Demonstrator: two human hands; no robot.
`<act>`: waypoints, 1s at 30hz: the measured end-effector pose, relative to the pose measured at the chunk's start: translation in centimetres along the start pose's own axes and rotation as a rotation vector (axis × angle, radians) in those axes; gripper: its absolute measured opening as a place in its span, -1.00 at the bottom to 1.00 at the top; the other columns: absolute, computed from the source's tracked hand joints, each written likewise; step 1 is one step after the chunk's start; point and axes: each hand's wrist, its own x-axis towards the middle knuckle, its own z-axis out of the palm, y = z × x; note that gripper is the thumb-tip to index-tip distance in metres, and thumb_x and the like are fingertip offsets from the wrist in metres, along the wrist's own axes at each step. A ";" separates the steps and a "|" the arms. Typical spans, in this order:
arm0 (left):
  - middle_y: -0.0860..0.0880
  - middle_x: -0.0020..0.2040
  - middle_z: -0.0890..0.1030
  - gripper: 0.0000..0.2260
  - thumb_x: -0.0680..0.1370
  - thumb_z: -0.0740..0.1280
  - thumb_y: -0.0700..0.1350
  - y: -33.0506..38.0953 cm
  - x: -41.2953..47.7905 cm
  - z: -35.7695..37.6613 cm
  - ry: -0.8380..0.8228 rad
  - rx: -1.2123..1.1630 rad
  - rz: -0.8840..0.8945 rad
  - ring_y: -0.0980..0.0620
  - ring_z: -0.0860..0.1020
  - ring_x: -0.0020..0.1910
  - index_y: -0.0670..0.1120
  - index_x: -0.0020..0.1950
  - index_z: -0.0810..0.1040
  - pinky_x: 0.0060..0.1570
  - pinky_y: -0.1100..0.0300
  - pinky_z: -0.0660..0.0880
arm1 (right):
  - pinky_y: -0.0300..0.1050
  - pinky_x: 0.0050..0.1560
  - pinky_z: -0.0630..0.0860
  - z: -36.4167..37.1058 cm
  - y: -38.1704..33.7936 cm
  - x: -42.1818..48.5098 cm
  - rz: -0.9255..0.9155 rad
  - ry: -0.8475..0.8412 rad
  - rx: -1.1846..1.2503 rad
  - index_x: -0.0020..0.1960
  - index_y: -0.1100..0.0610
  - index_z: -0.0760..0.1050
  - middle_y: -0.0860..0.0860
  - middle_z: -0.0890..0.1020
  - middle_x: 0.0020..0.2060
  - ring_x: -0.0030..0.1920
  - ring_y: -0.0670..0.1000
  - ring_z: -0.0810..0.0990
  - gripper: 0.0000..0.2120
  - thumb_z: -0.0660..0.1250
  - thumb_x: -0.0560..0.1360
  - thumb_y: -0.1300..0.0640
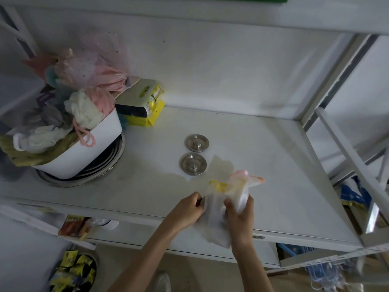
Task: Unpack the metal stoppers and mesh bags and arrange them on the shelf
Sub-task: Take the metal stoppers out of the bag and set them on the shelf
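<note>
Two round metal stoppers lie flat on the white shelf (273, 157), one (196, 143) behind the other (192, 164). Just in front of them I hold a translucent plastic packet of mesh bags (219, 205) with yellow and pink-orange trim at its top. My left hand (189, 207) grips the packet's left edge. My right hand (240, 209) clasps its right side. The packet hangs over the shelf's front edge, and its contents are blurred.
A white tub (94, 148) piled with mesh bath puffs sits on stacked metal pans (101, 167) at the left. Yellow packs (145, 106) lie behind it. A slanted shelf post (347, 150) runs along the right. Packaged goods (73, 270) fill the lower shelves.
</note>
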 end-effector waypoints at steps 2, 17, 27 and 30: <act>-0.16 -0.19 0.51 -0.76 0.64 0.12 0.00 0.0 0.4 0.2 0.021 0.027 -0.021 -0.14 0.48 -0.16 -0.13 -0.12 0.32 -0.34 0.16 0.27 | 0.04 -0.04 0.50 0.3 0.1 0.1 0.003 0.040 -0.026 0.18 0.08 0.37 0.11 0.57 -0.01 -0.03 0.14 0.56 -0.70 0.31 0.48 0.25; -0.33 0.10 0.59 -0.79 0.64 0.10 -0.19 -0.9 3.2 -0.3 0.230 0.154 -0.090 -0.29 0.56 0.10 -0.31 0.15 0.39 0.03 -0.02 0.48 | -0.05 -0.11 0.46 0.4 -0.1 1.0 0.045 0.203 -0.126 0.09 0.20 0.51 0.11 0.62 -0.15 -0.10 0.18 0.58 -0.75 0.25 0.44 0.36; -0.26 0.24 0.41 -0.72 0.63 0.08 -0.26 -1.8 4.4 -0.1 0.353 0.343 -0.116 -0.28 0.53 0.14 -0.26 0.34 0.28 0.10 -0.02 0.47 | 0.11 -0.03 0.55 -0.9 -0.8 1.1 0.006 0.211 -0.126 0.10 0.15 0.51 0.11 0.61 -0.14 -0.11 0.17 0.58 -0.74 0.29 0.43 0.32; -0.26 0.29 0.35 -0.67 0.61 0.10 -0.30 -1.8 4.3 0.4 0.371 0.383 -0.136 -0.28 0.56 0.11 -0.22 0.38 0.24 0.07 -0.01 0.50 | 0.06 -0.05 0.52 -1.0 -1.1 1.2 -0.002 0.181 -0.105 0.08 0.14 0.50 0.10 0.60 -0.15 -0.12 0.15 0.57 -0.75 0.29 0.43 0.34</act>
